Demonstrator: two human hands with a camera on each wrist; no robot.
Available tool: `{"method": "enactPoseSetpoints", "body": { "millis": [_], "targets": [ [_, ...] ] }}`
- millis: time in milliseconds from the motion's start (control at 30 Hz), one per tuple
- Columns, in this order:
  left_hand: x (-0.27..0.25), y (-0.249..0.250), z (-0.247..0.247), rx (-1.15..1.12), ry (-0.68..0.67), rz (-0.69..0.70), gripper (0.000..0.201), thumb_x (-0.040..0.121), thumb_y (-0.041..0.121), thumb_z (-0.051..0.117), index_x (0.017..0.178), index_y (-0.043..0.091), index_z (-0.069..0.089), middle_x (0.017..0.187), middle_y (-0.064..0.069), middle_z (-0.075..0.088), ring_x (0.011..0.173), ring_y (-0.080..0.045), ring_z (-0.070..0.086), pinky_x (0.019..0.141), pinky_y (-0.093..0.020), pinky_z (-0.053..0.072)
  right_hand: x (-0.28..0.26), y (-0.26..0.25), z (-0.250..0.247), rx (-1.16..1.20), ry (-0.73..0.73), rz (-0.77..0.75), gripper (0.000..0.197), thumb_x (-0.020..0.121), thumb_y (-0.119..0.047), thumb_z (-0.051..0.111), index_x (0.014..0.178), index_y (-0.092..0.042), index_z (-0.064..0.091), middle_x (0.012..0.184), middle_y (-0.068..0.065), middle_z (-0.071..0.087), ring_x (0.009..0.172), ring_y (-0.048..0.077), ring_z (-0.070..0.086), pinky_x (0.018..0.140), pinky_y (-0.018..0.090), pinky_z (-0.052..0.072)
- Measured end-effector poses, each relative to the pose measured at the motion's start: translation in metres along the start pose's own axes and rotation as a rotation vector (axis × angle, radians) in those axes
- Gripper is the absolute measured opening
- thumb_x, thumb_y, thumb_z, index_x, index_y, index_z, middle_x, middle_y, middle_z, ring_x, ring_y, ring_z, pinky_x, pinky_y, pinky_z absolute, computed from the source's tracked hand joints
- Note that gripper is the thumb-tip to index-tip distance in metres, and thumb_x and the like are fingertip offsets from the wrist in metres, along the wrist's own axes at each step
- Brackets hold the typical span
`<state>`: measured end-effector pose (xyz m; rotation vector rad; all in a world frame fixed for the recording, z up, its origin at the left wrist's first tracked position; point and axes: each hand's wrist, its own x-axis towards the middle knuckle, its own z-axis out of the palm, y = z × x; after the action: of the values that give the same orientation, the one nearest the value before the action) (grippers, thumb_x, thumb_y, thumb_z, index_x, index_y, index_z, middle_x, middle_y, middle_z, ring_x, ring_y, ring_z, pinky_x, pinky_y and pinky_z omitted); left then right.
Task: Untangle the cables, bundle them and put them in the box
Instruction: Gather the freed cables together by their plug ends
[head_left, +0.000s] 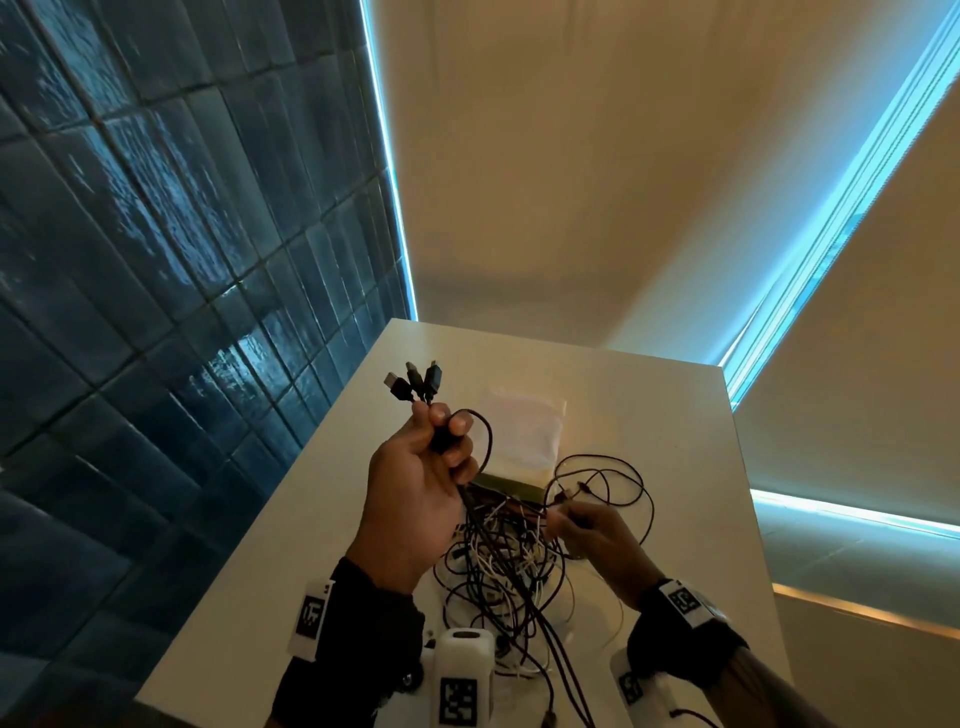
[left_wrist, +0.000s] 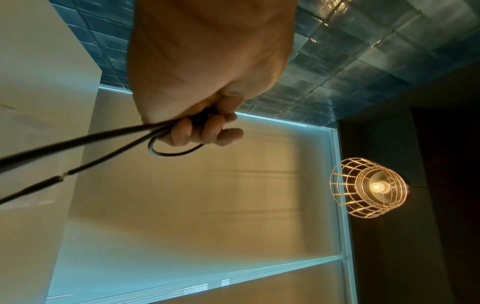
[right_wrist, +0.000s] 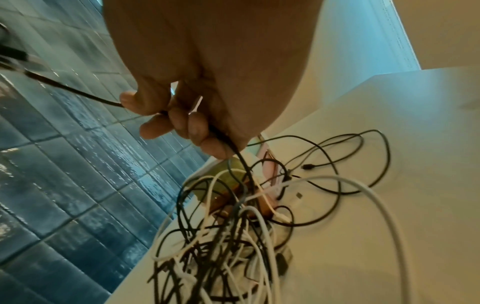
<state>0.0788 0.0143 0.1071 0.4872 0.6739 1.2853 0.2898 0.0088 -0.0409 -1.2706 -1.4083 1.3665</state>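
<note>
My left hand (head_left: 436, 441) is raised above the white table (head_left: 675, 415) and grips several black cables just below their plugs (head_left: 413, 382), which stick up from its fist. In the left wrist view the same left hand (left_wrist: 205, 131) has its fingers curled round the black cables (left_wrist: 78, 144). My right hand (head_left: 571, 519) is lower, over the tangle of black and white cables (head_left: 509, 571), and pinches one black cable (right_wrist: 231, 146) that runs down into the tangle (right_wrist: 233, 236). The box (head_left: 511, 488) lies behind the tangle, partly hidden.
A clear plastic bag (head_left: 524, 426) lies on the table behind the box. A blue tiled wall (head_left: 156, 260) stands on the left beside the table's edge. Blinds (head_left: 857, 364) cover the windows behind and right. A caged lamp (left_wrist: 369, 187) hangs overhead.
</note>
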Motion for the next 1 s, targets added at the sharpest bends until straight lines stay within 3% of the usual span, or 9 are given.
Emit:
{"method": "enactPoseSetpoints", "body": {
  "millis": [200, 367, 467, 567, 600, 667, 733, 833, 1000],
  "targets": [
    [-0.003, 0.002, -0.005, 0.111, 0.053, 0.016, 0.033, 0.103, 0.031, 0.032, 0.077, 0.017, 0.045, 0.062, 0.004, 0.042, 0.053, -0.01, 0.029, 0.056, -0.027, 0.023, 0.02, 0.02, -0.002, -0.207, 0.088, 0.064, 0.035, 0.096, -0.019, 0.056, 0.062, -0.017, 0.064, 0.056, -0.007, 0.054, 0.051, 0.003, 0.044, 0.055, 0.021, 0.035],
    [0.002, -0.01, -0.017, 0.277, 0.202, -0.018, 0.032, 0.105, 0.026, 0.03, 0.078, 0.016, 0.043, 0.067, -0.002, 0.054, 0.054, -0.012, 0.041, 0.049, -0.024, 0.027, 0.034, -0.032, 0.015, 0.036, 0.259, 0.128, 0.031, 0.097, -0.024, 0.052, 0.079, 0.0, 0.061, 0.061, 0.002, 0.046, 0.048, 0.009, 0.039, 0.044, 0.022, 0.032],
    [0.006, -0.014, -0.019, 0.311, 0.268, -0.066, 0.033, 0.106, 0.028, 0.029, 0.079, 0.015, 0.044, 0.073, -0.009, 0.067, 0.056, -0.016, 0.051, 0.049, -0.026, 0.03, 0.026, -0.078, 0.028, 0.151, 0.198, 0.045, 0.02, 0.097, -0.014, 0.049, 0.087, 0.001, 0.058, 0.06, -0.002, 0.037, 0.05, 0.01, 0.034, 0.041, 0.018, 0.031],
    [0.008, -0.019, -0.018, 0.331, 0.286, -0.126, 0.034, 0.106, 0.03, 0.028, 0.081, 0.014, 0.044, 0.079, -0.013, 0.072, 0.058, -0.02, 0.054, 0.05, -0.028, 0.032, 0.012, -0.115, 0.041, 0.227, 0.111, -0.081, 0.019, 0.099, -0.006, 0.044, 0.094, 0.011, 0.052, 0.061, -0.002, 0.04, 0.046, 0.001, 0.041, 0.044, 0.012, 0.04],
    [0.009, -0.02, -0.016, 0.333, 0.287, -0.135, 0.035, 0.106, 0.03, 0.028, 0.081, 0.014, 0.045, 0.08, -0.014, 0.071, 0.06, -0.021, 0.053, 0.049, -0.028, 0.033, 0.008, -0.121, 0.045, 0.227, 0.08, -0.117, 0.019, 0.099, -0.006, 0.044, 0.094, 0.011, 0.051, 0.061, -0.004, 0.045, 0.047, 0.0, 0.044, 0.05, 0.014, 0.044],
    [0.009, -0.021, -0.013, 0.306, 0.282, -0.131, 0.036, 0.106, 0.031, 0.03, 0.08, 0.013, 0.047, 0.077, -0.012, 0.065, 0.062, -0.021, 0.051, 0.049, -0.028, 0.036, 0.001, -0.129, 0.054, 0.191, 0.03, -0.199, 0.018, 0.099, -0.013, 0.047, 0.093, 0.003, 0.053, 0.063, -0.007, 0.055, 0.054, 0.01, 0.049, 0.063, 0.031, 0.051],
    [0.009, -0.019, -0.009, 0.213, 0.264, -0.109, 0.037, 0.106, 0.031, 0.03, 0.078, 0.013, 0.048, 0.073, -0.009, 0.062, 0.065, -0.021, 0.054, 0.057, -0.03, 0.044, -0.004, -0.124, 0.059, 0.117, -0.012, -0.263, 0.015, 0.096, -0.023, 0.052, 0.09, -0.01, 0.056, 0.072, 0.008, 0.058, 0.06, 0.028, 0.049, 0.064, 0.046, 0.05],
    [0.009, -0.013, -0.005, 0.02, 0.216, -0.065, 0.038, 0.105, 0.031, 0.03, 0.075, 0.013, 0.045, 0.069, -0.006, 0.056, 0.067, -0.022, 0.058, 0.069, -0.036, 0.048, -0.005, -0.106, 0.059, 0.037, -0.046, -0.297, 0.013, 0.096, -0.016, 0.056, 0.086, -0.008, 0.059, 0.069, 0.01, 0.052, 0.058, 0.015, 0.043, 0.055, 0.027, 0.04],
    [0.009, -0.01, 0.001, -0.01, 0.14, 0.004, 0.034, 0.104, 0.031, 0.033, 0.075, 0.014, 0.044, 0.064, 0.001, 0.041, 0.049, -0.011, 0.034, 0.055, -0.027, 0.031, 0.003, -0.069, 0.051, 0.084, -0.123, -0.246, 0.024, 0.094, -0.021, 0.059, 0.07, -0.016, 0.06, 0.067, -0.004, 0.052, 0.063, 0.008, 0.046, 0.061, 0.019, 0.04]
  ]
}}
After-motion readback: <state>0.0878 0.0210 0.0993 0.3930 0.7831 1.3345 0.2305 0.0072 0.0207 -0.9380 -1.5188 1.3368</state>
